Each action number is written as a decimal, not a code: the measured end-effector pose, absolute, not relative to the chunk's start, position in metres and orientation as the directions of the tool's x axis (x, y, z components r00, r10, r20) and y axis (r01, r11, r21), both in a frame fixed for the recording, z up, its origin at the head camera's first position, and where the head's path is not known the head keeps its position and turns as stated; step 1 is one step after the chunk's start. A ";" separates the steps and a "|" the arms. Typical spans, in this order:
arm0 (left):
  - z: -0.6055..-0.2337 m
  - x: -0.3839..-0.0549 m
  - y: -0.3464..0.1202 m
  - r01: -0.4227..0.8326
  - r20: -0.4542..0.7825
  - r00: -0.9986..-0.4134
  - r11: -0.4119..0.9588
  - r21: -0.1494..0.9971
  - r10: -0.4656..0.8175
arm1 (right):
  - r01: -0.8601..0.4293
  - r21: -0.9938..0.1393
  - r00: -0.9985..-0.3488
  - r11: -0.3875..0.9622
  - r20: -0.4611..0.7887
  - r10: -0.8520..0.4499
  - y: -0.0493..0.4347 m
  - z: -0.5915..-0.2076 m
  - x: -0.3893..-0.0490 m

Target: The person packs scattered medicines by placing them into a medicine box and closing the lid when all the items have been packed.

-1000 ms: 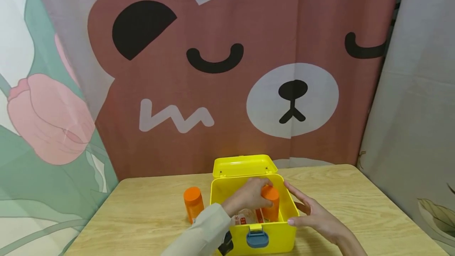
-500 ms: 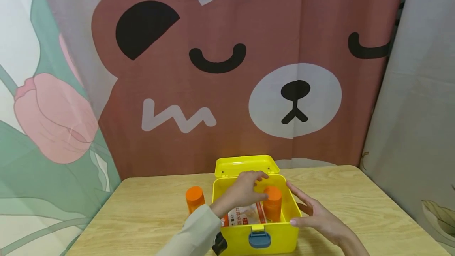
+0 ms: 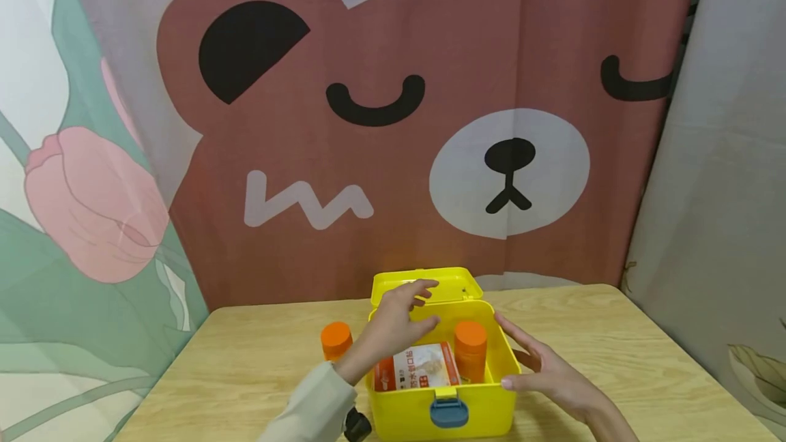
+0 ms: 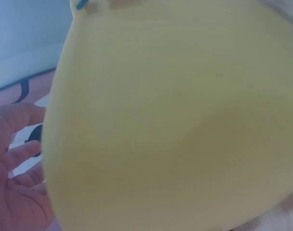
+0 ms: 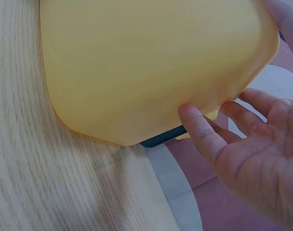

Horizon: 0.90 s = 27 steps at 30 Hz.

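A yellow storage box (image 3: 485,415) stands on the table with its lid (image 3: 457,285) raised. Inside it, an orange bottle (image 3: 471,353) stands upright at the right, and a red and white box of adhesive bandages (image 3: 424,367) lies at the left. My left hand (image 3: 389,326) hovers over the box's left side, fingers spread, holding nothing. The yellow wall fills much of the left wrist view and partly hides that hand. My right hand (image 3: 552,377) rests its extended fingers (image 5: 202,130) against the box's right wall, thumb at the front corner.
Left of the box stands a second orange bottle (image 3: 336,340), partly hidden by my left wrist and sleeve. A blue latch (image 3: 448,413) hangs at the box's front. The wooden table (image 3: 245,374) meets a bear-print curtain (image 3: 393,176) behind.
My left hand has let go of the orange bottle inside the box and moved left and up, uncovering the bandage box. The right hand stays against the box.
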<state>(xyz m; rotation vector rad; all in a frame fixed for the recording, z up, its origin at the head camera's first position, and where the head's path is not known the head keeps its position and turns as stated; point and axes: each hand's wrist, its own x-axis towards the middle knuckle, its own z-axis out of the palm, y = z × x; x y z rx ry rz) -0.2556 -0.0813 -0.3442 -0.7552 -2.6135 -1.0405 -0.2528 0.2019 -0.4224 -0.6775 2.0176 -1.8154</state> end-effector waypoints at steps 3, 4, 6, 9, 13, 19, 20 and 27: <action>-0.345 -0.254 -0.086 0.546 0.419 -0.837 0.602 0.583 0.352 | -0.120 -0.990 -0.828 0.075 0.058 -0.557 0.201 -0.423 -0.253; -0.345 -0.253 -0.087 0.548 0.429 -0.835 0.597 0.586 0.345 | -0.120 -0.990 -0.829 0.076 0.057 -0.557 0.201 -0.423 -0.253; -0.345 -0.253 -0.090 0.558 0.453 -0.827 0.583 0.591 0.333 | -0.121 -0.990 -0.830 0.078 0.058 -0.555 0.200 -0.423 -0.253; -0.345 -0.252 -0.096 0.584 0.502 -0.806 0.563 0.585 0.315 | -0.126 -0.989 -0.828 0.073 0.065 -0.556 0.199 -0.423 -0.253; -0.343 -0.253 -0.106 0.634 0.587 -0.758 0.535 0.558 0.286 | -0.129 -0.990 -0.825 0.064 0.071 -0.561 0.198 -0.423 -0.253; -0.341 -0.254 -0.124 0.653 0.662 -0.720 0.529 0.542 0.209 | -0.126 -0.989 -0.834 0.078 0.063 -0.549 0.199 -0.423 -0.253; -0.341 -0.254 -0.127 0.648 0.665 -0.720 0.533 0.543 0.198 | -0.125 -0.989 -0.834 0.078 0.062 -0.548 0.199 -0.423 -0.253; -0.343 -0.254 -0.137 0.615 0.651 -0.742 0.546 0.568 0.160 | -0.123 -0.989 -0.838 0.083 0.059 -0.543 0.200 -0.422 -0.253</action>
